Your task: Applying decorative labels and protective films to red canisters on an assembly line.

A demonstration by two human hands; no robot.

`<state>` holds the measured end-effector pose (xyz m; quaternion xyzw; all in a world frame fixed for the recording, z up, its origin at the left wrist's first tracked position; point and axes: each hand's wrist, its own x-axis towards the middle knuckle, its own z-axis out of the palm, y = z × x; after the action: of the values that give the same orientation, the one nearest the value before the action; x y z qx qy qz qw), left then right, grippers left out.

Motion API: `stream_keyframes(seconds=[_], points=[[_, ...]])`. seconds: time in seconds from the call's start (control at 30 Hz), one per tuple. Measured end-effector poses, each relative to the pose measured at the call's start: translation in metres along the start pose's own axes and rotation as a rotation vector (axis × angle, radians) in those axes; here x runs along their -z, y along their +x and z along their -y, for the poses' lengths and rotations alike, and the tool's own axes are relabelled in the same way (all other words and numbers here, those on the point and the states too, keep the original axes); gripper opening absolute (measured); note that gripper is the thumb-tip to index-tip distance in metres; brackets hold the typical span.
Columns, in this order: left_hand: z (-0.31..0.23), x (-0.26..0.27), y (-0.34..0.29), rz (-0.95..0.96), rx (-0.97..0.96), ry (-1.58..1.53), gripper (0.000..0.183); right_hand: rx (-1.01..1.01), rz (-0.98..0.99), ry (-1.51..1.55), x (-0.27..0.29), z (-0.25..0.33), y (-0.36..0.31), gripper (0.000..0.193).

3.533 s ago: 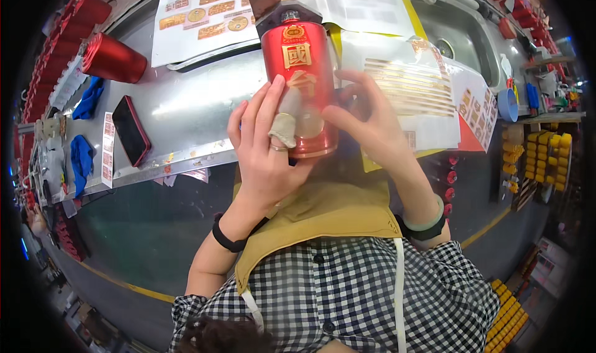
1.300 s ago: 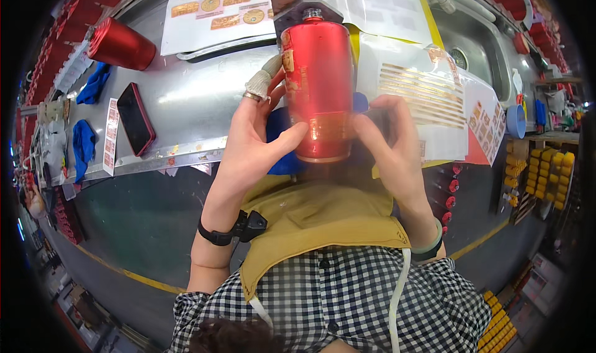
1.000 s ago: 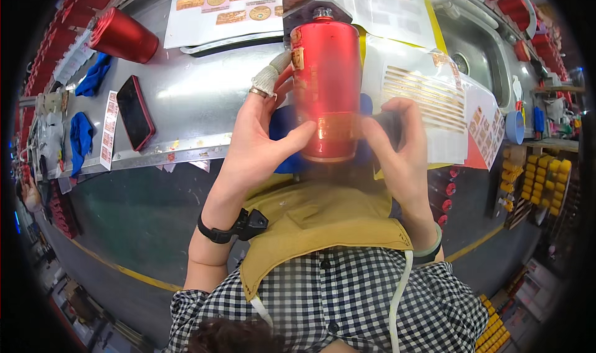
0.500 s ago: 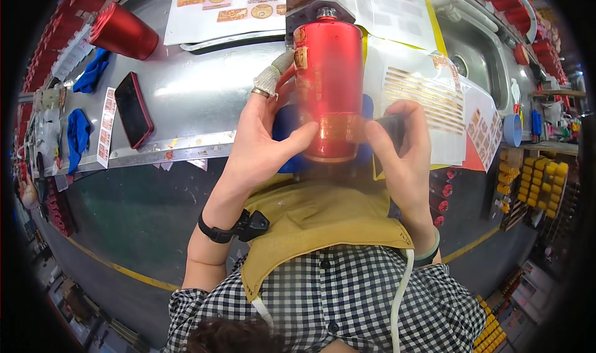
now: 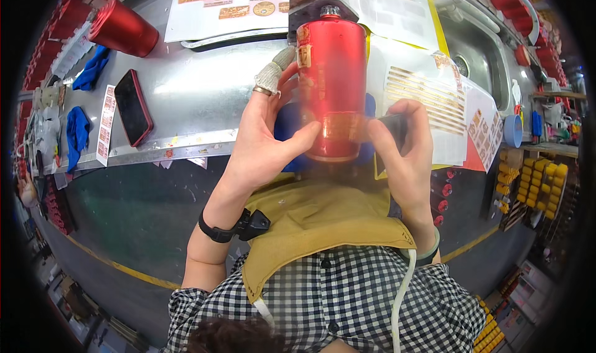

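A steel bench runs across the upper part of the view, with a sink let in toward its right end. Printed sheets lie along its far edge, and more sheets cover the stretch left of the sink, down to the near edge. A tan apron faces the near edge.

The red bottle sits at that near edge, its lower end reaching past it, its capped neck next to a dark block. Blue shows on both sides behind it.

The left hand is half spread and grasping the bottle: thumb on the lower front, fingers around the left side. The right hand is curled at the bottle's lower right, gripping a dark piece between thumb and bent fingers; its full shape is hidden.

A red cup lies tilted near the bench's far left corner. Toward the near left corner are a phone, two blue cloths and a printed strip.

A gold label rings the bottle's lower front. A pale cover sheathes one left finger, above a ring.
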<state>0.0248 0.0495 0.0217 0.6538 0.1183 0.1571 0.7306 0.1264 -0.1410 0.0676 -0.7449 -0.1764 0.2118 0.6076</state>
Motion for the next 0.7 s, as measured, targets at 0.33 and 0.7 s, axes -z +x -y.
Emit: stream_keyframes(seconds=[0.33,0.7], points=[[0.002,-0.003,0.000,-0.036,0.017,-0.048,0.089,-0.006,-0.008,-0.032,0.002,-0.007,0.001,0.031],[0.003,-0.006,0.001,-0.065,0.012,-0.060,0.084,0.004,-0.021,-0.055,0.002,-0.013,0.002,0.033]])
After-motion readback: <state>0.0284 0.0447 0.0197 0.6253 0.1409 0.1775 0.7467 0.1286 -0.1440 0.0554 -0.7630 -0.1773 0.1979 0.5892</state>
